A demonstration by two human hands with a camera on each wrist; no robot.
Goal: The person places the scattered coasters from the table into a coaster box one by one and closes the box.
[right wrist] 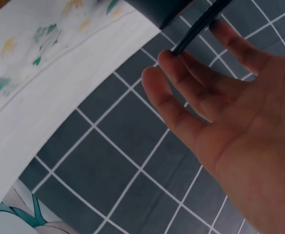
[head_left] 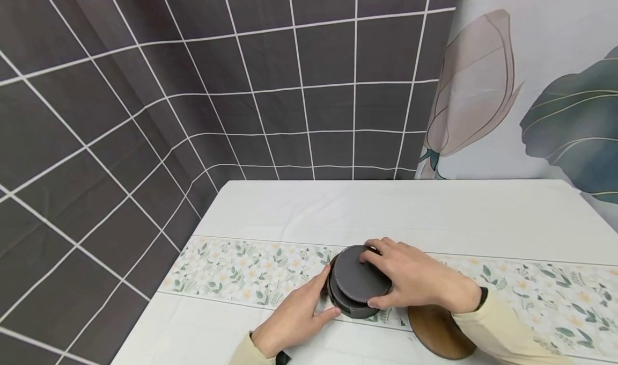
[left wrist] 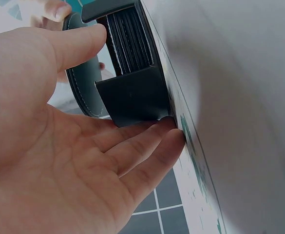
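The right hand (head_left: 417,276) pinches a dark round leather coaster (head_left: 361,275) by its rim, thumb on the near edge and fingertips curled over the far edge, low in the centre of the head view; the right wrist view shows the same disc edge-on as a thin dark line held between the fingers (right wrist: 181,78) and thumb near the top of the frame. The coaster lies tilted on top of a matching dark coaster holder (head_left: 348,302), touching its upper rim; the left wrist view shows a stack of further coasters (left wrist: 128,41) standing in the holder's slot, near the top centre. The left hand (head_left: 293,318) is relaxed, its fingers nearly straight, pressed against the holder's left side; in the left wrist view the fingertips (left wrist: 167,134) touch the holder's base where it meets the cloth and the thumb lies along its wall. Holder and hands rest on a white tablecloth (head_left: 386,214) crossed by a floral band; a brown round wooden board (head_left: 436,333) lies just to the lower right, partly under the right sleeve (head_left: 507,327); behind, a dark grid-patterned backdrop (head_left: 217,86) fills the upper left, and a leaf-printed hanging (head_left: 531,96) the upper right.
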